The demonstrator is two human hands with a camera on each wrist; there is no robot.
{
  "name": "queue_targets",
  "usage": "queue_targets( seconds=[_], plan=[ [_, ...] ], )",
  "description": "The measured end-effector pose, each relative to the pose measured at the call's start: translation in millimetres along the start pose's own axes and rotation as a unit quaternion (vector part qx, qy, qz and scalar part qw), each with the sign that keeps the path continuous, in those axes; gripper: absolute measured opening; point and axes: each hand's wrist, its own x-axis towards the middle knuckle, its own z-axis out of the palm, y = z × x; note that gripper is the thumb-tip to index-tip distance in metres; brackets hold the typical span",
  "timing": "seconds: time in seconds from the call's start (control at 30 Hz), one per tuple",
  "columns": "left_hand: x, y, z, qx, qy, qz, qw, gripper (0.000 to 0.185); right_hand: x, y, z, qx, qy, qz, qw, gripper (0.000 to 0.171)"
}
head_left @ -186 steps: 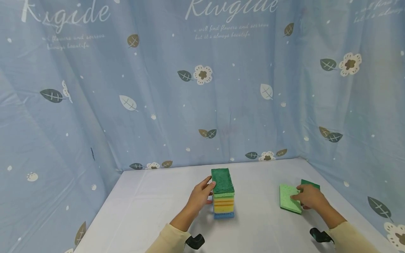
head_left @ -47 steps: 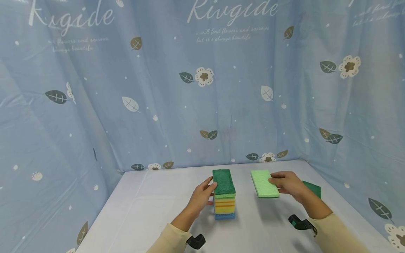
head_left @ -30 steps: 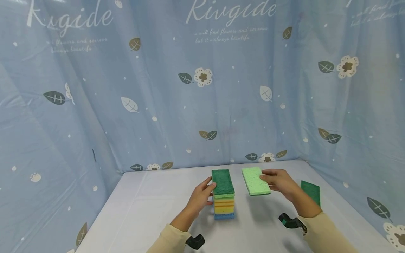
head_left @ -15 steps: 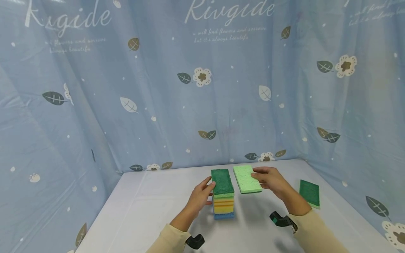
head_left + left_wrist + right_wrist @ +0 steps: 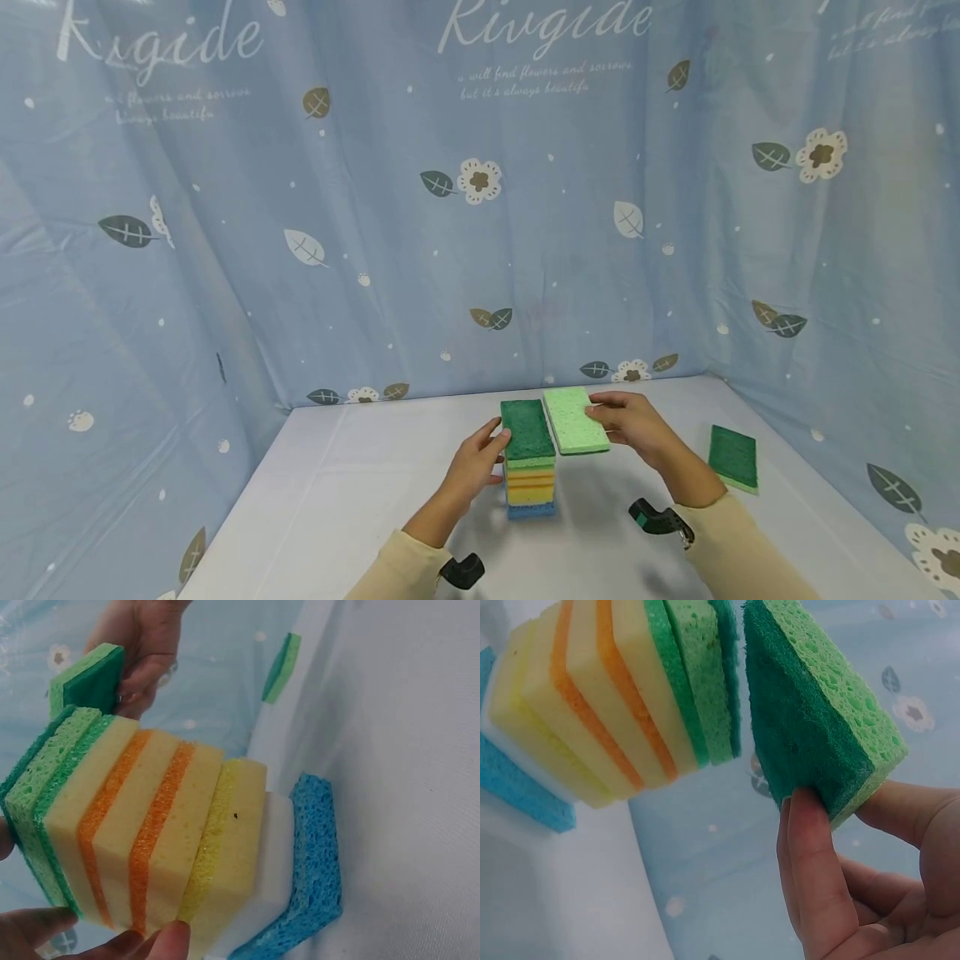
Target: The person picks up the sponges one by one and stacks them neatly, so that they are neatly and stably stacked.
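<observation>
A tall stack of sponges (image 5: pixel 531 485) stands on the white table, blue at the bottom, then white, yellow and orange layers. Its top sponge (image 5: pixel 527 429) is light green with a dark green scouring face up. Along the stack's left side my left hand (image 5: pixel 472 462) rests its fingers, thumb near the top sponge's edge. My right hand (image 5: pixel 633 425) pinches another green scouring sponge (image 5: pixel 576 421), light face up, dark face down. That sponge is raised beside the stack's top right edge; in the right wrist view a narrow gap shows between it and the top sponge (image 5: pixel 705 682).
One more green sponge (image 5: pixel 733 457) lies dark side up on the right part of the white table (image 5: pixel 360 492). A blue patterned curtain (image 5: pixel 390 250) hangs behind the table and along both sides.
My right hand has picked up the light green sponge from the table's right and carried it left to the stack, slowing lately. My left hand has stayed at the stack.
</observation>
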Motion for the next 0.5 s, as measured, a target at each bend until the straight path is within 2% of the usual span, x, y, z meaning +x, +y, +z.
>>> queue_targets(
  seconds=[0.27,0.5],
  plan=[
    [-1.9,1.7,-4.0,-0.005,0.007,0.008,0.9999,0.067,4,-3,14,0.020,-0.004,-0.003,1.000,0.060],
    [-1.0,2.2,-2.2,-0.011,-0.005,0.014,0.9998,0.067,6,-4,23,0.035,-0.008,-0.003,0.999,0.059]
  ],
)
